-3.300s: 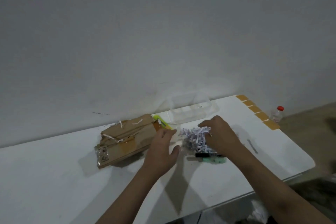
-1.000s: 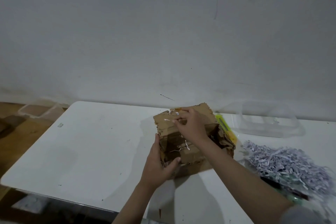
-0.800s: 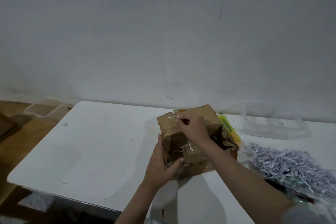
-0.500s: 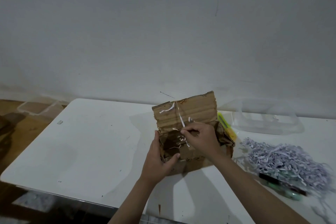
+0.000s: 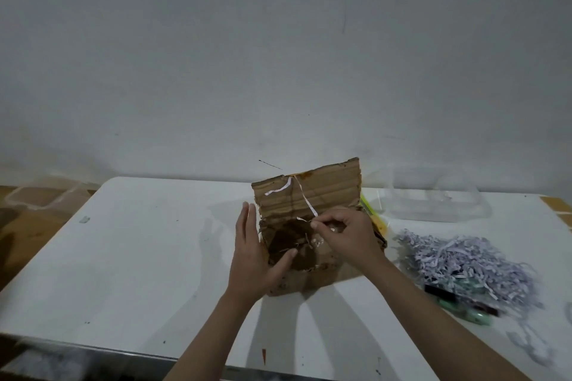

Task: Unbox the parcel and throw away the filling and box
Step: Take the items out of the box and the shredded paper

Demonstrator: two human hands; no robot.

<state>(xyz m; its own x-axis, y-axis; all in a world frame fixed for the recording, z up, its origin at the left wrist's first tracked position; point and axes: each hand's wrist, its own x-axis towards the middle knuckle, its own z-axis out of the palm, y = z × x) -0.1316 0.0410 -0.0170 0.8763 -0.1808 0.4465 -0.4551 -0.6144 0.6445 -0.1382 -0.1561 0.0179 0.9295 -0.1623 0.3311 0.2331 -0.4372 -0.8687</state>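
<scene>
Two bare forearms reach into view from the bottom edge, with no sleeve, watch, bracelet or glove on either. The left hand shows its back, slim and ringless, with long straight fingers and a plain wrist. The right hand is likewise bare, knuckles rounded, nails short, and its forearm runs unclothed to the frame's lower corner.

Your colours: brown cardboard on white, lilac paper to the right.

You see a tan cardboard box with ribbed horizontal lines on its raised flap, a darker brown inside, and thin white paper strips across it. The table is white with small dark specks, the wall plain pale grey. The shredded filling is pale lilac, over something mint green and black. A yellow-green item peeks out beside the box.
</scene>
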